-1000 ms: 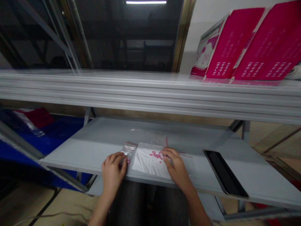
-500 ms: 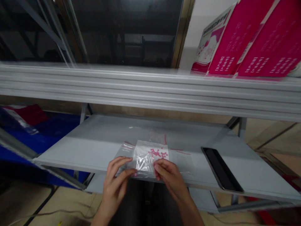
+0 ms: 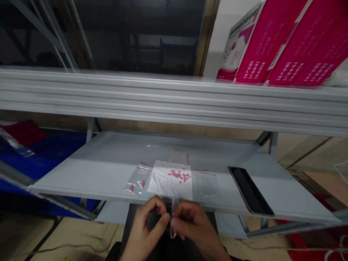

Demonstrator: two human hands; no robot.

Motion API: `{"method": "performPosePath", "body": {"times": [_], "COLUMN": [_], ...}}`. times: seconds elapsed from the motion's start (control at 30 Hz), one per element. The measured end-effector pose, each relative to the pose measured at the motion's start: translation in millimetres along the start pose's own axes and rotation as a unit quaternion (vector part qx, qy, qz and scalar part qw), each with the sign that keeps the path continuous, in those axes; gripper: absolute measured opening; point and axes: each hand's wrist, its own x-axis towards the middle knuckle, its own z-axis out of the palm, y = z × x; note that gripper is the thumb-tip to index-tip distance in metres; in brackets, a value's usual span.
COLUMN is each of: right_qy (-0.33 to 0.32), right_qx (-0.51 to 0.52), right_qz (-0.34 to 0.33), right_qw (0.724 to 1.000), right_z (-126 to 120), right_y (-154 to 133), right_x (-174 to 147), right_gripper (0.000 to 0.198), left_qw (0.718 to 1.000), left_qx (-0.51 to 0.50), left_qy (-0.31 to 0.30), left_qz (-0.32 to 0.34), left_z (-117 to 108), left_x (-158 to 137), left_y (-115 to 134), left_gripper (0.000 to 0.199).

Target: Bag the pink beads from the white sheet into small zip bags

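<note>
My right hand (image 3: 193, 223) is closed on a small clear zip bag (image 3: 175, 202), held almost edge-on just in front of the shelf's front edge. The thumb and fingertips of my left hand (image 3: 149, 226) are pinched together at the bag's left side. Beyond them, small pink beads or tablets (image 3: 178, 174) lie scattered on a white sheet (image 3: 163, 181). Left of the sheet is another clear zip bag (image 3: 138, 177) with two little clusters of pink pieces in it. More flat zip bags lie behind the sheet (image 3: 178, 156) and to its right (image 3: 208, 183).
A dark phone-like slab (image 3: 251, 190) lies on the right of the grey shelf (image 3: 95, 163). A ribbed metal beam (image 3: 163, 96) crosses above, with pink boxes (image 3: 272, 47) standing on its right end. Blue material (image 3: 62, 146) shows at the left.
Both hands have drawn back toward me, off the shelf's front edge, with the clear bag. My left hand has gone from open to pinched. The white sheet and left bag are now uncovered.
</note>
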Motion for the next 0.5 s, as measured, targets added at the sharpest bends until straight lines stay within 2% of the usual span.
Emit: {"method": "performPosePath", "body": {"times": [0.07,0.17,0.37,0.5], "right_qy": [-0.018,-0.031,-0.047,-0.015], "right_qx": [-0.012,-0.015,0.033,-0.008], "right_qz": [-0.002,-0.006,-0.017,-0.028], "right_qw": [1.000,0.999,0.998,0.999], "right_z": [4.8,5.6,-3.1,0.6], "right_y": [0.3,1.2,7.8,3.9], "right_x": [-1.1,-2.1,-3.0,-6.7], "right_gripper": [0.032,0.033,0.037,0.029], "left_qw": [0.999,0.999,0.996,0.995], "left_qx": [0.003,0.008,-0.026,0.006], "left_qy": [-0.035,-0.036,-0.081,-0.100], "left_qz": [-0.017,-0.034,-0.039,-0.007], "left_z": [7.8,13.9,10.3,8.2], "left_x": [-0.5,-1.8,-4.1,-3.2], "left_y": [7.5,11.0,12.0,16.5], "left_gripper": [0.024,0.030,0.033,0.032]}}
